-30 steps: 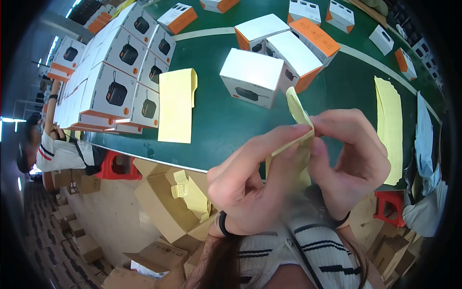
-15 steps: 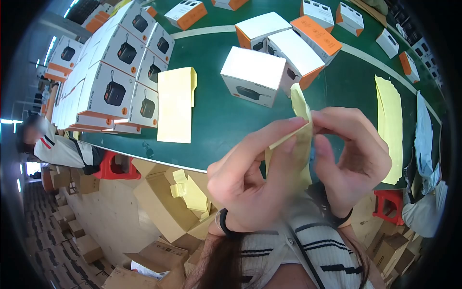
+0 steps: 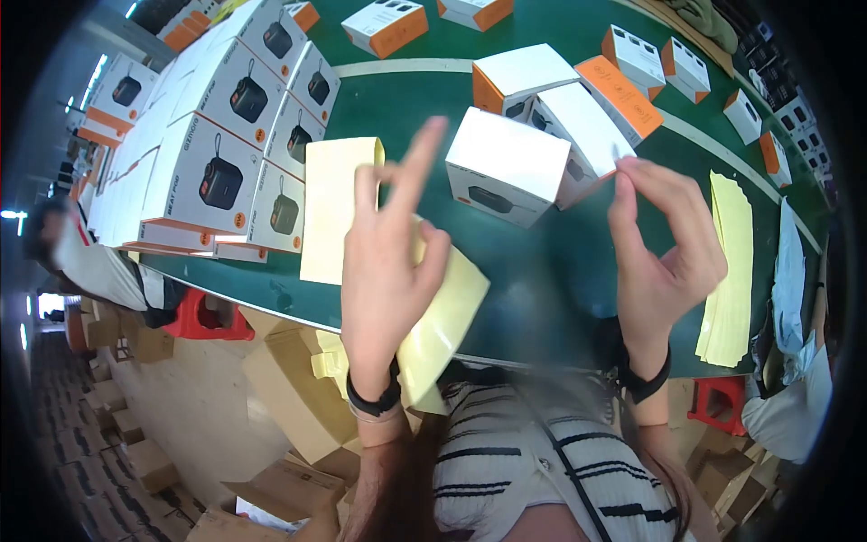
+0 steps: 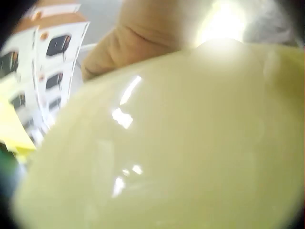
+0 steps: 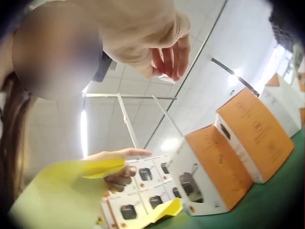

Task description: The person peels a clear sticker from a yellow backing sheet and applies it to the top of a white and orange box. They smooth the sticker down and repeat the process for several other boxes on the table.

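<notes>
A glossy yellow sheet (image 3: 456, 312) hangs from my left hand (image 3: 384, 262), gripped beside the thumb while the index finger points away from it. This sheet (image 4: 181, 143) fills most of the left wrist view. My right hand (image 3: 673, 248) is raised to the right, thumb and fingertips pinched together. A small pale scrap (image 5: 167, 78) shows at those fingertips in the right wrist view; its kind is too small to tell. Just beyond the hands stands a white box with a speaker picture (image 3: 506, 167). Another yellow sheet (image 3: 330, 212) lies partly behind my left hand.
White and orange speaker boxes (image 3: 217, 172) are stacked at the left of the green table (image 3: 406, 99). More boxes (image 3: 623, 99) stand at the back. Yellow sheets (image 3: 730, 271) lie at the right. Below the near edge is an open carton (image 3: 293, 379). A person (image 3: 99, 271) is at far left.
My hands, together at the yellow sheet before, have parted. The left has swung left with the sheet; the right stays to the right, its fingertips raised and pinching the pale scrap.
</notes>
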`<move>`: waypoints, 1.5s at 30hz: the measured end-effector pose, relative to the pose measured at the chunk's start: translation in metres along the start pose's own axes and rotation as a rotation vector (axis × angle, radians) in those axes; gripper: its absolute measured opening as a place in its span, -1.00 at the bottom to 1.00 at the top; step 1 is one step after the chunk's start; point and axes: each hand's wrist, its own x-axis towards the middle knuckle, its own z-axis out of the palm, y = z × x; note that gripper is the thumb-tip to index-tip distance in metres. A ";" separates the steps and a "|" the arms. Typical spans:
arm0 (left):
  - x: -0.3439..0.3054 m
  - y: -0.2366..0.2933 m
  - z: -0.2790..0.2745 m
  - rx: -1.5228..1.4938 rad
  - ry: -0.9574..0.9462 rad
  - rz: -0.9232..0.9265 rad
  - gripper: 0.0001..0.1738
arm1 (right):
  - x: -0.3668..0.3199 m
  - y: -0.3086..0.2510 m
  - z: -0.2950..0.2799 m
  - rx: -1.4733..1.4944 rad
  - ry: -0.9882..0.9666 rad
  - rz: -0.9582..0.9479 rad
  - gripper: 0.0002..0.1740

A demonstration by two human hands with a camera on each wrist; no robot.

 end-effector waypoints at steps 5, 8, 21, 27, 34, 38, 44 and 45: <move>0.013 0.008 0.034 0.304 -0.026 0.075 0.20 | 0.026 0.031 0.015 -0.060 -0.200 -0.077 -0.86; 0.008 0.028 0.074 0.404 0.019 0.013 0.27 | 0.036 0.045 0.012 -0.118 -0.211 -0.103 -0.87; 0.004 -0.013 -0.011 -0.066 -0.102 0.242 -0.37 | -0.005 0.040 -0.003 0.008 -0.280 -0.286 -0.72; -0.023 -0.009 0.020 -0.149 0.037 0.167 -0.45 | -0.018 0.015 0.009 -0.034 -0.449 -0.487 -0.78; -0.025 -0.015 0.021 -0.160 0.015 0.148 -0.49 | -0.024 0.003 0.026 -0.051 -0.408 -0.567 -0.75; -0.025 -0.019 0.022 -0.089 0.046 0.218 -0.55 | -0.026 0.002 0.032 -0.031 -0.402 -0.561 -0.76; -0.024 -0.014 0.017 -0.207 -0.028 0.144 -0.49 | -0.029 0.003 0.033 -0.060 -0.438 -0.623 -0.76; -0.024 -0.014 0.017 -0.226 -0.028 0.144 -0.49 | -0.031 0.003 0.031 -0.064 -0.445 -0.627 -0.78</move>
